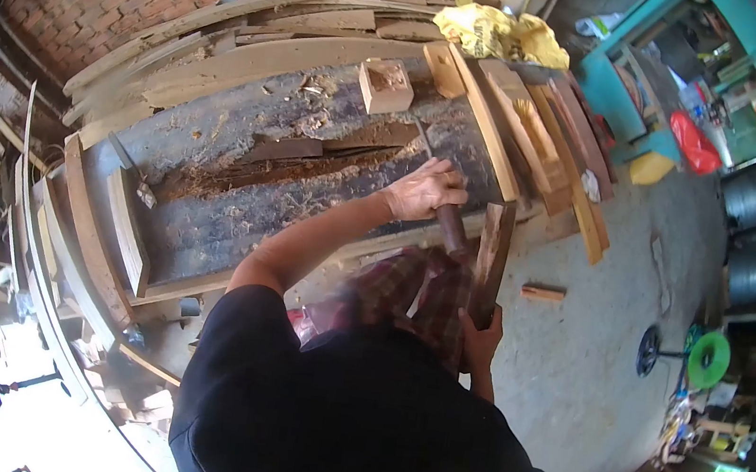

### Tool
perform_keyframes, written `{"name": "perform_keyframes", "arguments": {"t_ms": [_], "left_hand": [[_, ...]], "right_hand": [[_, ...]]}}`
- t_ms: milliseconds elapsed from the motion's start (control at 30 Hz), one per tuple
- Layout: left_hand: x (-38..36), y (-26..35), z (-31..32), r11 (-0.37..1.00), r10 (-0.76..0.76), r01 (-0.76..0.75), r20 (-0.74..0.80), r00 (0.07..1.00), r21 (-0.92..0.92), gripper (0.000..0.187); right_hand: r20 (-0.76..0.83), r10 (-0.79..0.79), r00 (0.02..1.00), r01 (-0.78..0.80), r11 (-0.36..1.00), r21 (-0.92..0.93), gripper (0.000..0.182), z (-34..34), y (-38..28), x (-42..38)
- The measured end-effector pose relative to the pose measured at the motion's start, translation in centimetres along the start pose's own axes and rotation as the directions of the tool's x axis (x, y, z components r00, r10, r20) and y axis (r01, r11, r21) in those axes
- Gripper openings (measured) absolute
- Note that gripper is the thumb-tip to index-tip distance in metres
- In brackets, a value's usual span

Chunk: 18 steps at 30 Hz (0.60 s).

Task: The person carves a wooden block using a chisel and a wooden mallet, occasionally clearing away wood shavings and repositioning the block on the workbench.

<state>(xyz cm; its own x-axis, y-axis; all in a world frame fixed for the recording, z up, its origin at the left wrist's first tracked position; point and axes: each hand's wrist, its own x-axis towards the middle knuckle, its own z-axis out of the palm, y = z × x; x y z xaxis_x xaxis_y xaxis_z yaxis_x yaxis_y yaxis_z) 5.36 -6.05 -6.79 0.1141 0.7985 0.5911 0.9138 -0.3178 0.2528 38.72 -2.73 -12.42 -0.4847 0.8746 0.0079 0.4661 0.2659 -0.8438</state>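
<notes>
One chisel [451, 229], with a dark brown rounded handle and a thin grey blade, slants across the near edge of the tabletop [206, 237], the left hand [425, 190] wrapped around it; the right hand [480, 338] is closed around the lower end of one rough-sided wooden bar [490, 262], just beside the handle; beyond the blade sits one hollowed wooden block [386, 86]; shavings [314, 123] and a long ragged hollow [296, 166] break up the surface; one yellow sack [500, 34] lies behind; two metal cylinders [751, 199] stand well apart, rightward.
</notes>
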Motion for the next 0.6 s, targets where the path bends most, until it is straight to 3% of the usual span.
{"name": "perform_keyframes", "arguments": {"t_ms": [67,167,267,467,600], "left_hand": [[-1.6,0.3,1.3,0.998,-0.049,0.046,0.08,0.996,0.035,0.039],[-3.2,0.6,1.6,0.991,-0.127,0.117,0.155,0.98,0.072,0.041],[-4.2,0.3,3.2,0.967,-0.249,0.249,0.01,0.968,-0.05,0.036],[-4.8,-0.2,4.7,0.949,-0.313,0.31,-0.038,0.949,-0.053,0.032],[-4.5,0.1,4.5,0.943,-0.332,0.33,-0.056,0.942,-0.043,0.028]], "right_hand": [[-0.024,-0.024,0.999,0.023,0.999,-0.037,0.048,-0.1,0.1,-1.8],[0.004,0.125,0.992,-0.125,0.991,0.045,0.052,-0.4,-0.1,-4.0],[-0.018,0.114,0.993,-0.113,0.992,0.05,0.054,-1.0,-0.8,-5.3],[-0.058,0.129,0.99,-0.129,0.992,-0.001,0.055,-2.7,-1.5,-5.9],[0.054,0.11,0.992,-0.109,0.993,-0.035,0.054,-4.3,-2.8,-2.4]]}}
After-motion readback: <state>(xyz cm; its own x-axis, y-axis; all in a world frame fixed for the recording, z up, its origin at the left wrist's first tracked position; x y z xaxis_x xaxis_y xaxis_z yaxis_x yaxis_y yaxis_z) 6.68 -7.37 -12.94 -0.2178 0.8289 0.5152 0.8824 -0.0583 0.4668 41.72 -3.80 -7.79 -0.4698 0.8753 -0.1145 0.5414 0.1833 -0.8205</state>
